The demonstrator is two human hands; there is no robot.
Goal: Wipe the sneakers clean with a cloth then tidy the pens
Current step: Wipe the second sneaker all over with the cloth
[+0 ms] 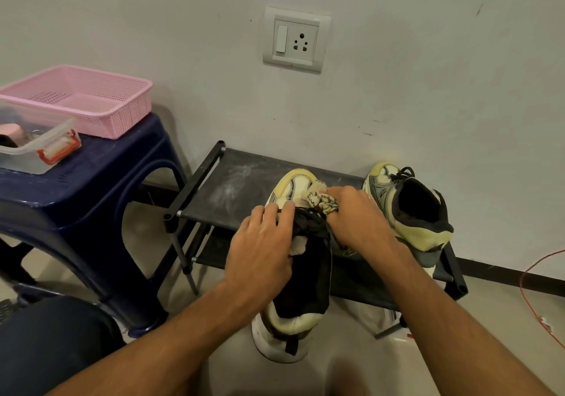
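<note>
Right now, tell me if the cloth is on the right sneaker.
No: the right hand holds the cloth on the left sneaker, not the right sneaker.

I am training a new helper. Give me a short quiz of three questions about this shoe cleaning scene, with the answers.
1. True or false: the pink basket stands on the blue stool.
2. What does the right hand grip? A a pen; B the cloth; C a brush.
3. How many sneakers are in view?
Key: 1 true; 2 B; 3 two, the near sneaker under the left hand and the far sneaker on the black rack.
</note>
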